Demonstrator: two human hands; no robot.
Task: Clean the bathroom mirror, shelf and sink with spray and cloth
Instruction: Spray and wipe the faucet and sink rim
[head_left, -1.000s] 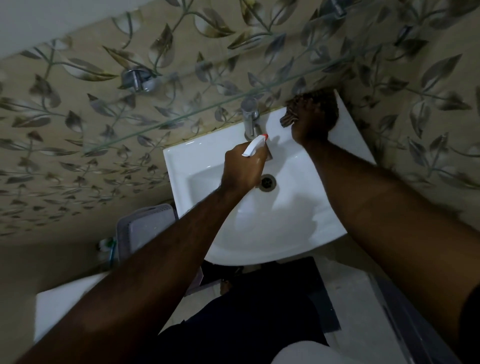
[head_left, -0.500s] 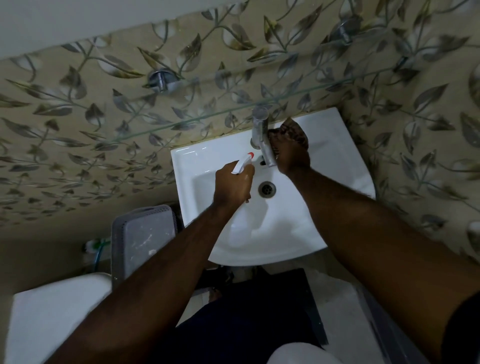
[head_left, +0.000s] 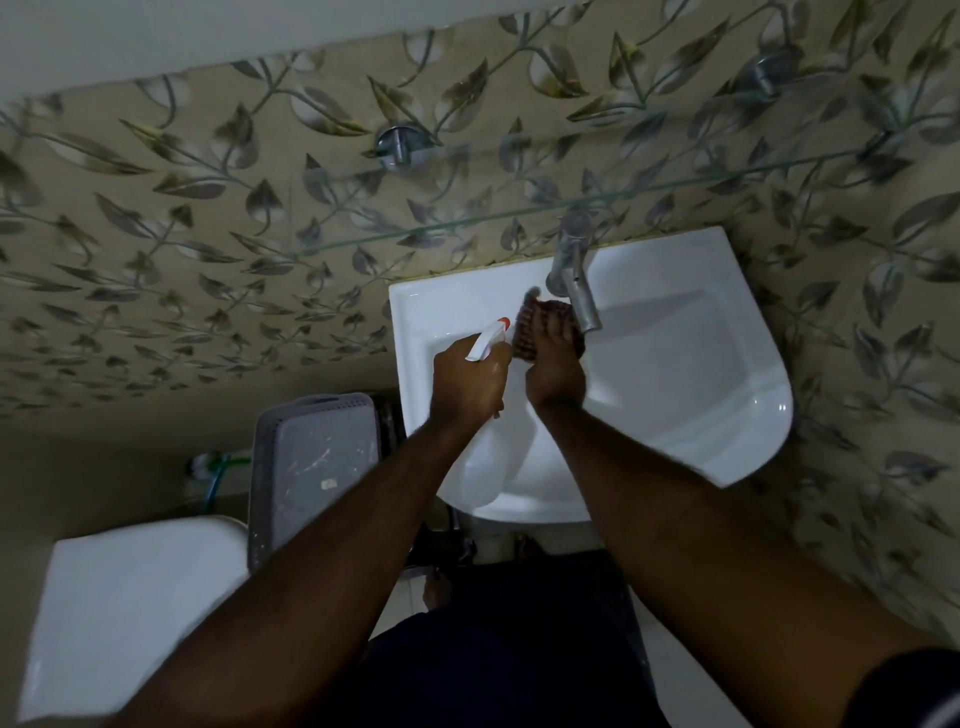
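A white sink is fixed to the leaf-patterned wall, with a metal tap at its back edge. My left hand grips a white spray bottle with an orange nozzle tip, held over the sink's left side. My right hand presses a dark reddish cloth against the sink's back wall, just left of the tap's spout. The two hands are close together. A glass shelf runs along the wall above the sink. No mirror is in view.
A grey perforated basket stands on the floor left of the sink. A white toilet tank lid is at the lower left. A metal shelf bracket sticks out of the wall. The patterned side wall closes in at right.
My right hand has carried the cloth from the sink's back right corner, past the tap, to the left of the spout. The view has shifted left, so the sink sits further right.
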